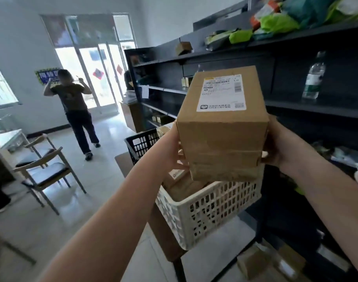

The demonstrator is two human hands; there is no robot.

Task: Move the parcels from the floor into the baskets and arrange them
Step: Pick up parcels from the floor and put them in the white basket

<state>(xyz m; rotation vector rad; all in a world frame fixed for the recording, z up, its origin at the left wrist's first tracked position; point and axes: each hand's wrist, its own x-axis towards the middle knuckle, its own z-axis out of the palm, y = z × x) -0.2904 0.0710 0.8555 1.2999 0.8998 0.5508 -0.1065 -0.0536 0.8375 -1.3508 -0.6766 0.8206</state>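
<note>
A brown cardboard parcel (222, 127) with a white shipping label on top is held between both hands above the white basket (210, 212). My left hand (172, 153) grips its left side and my right hand (275, 145) presses its right side. The white basket holds other brown parcels (184, 186), partly hidden by the held box. A black basket (141, 143) stands just behind it, its contents mostly hidden.
Dark shelving (296, 106) runs along the right with green bags (275, 23) on top and a water bottle (314, 78). Small boxes (255, 261) lie on the floor under the shelf. A person (74, 110) walks near the glass door. Wooden chairs (46, 169) stand left.
</note>
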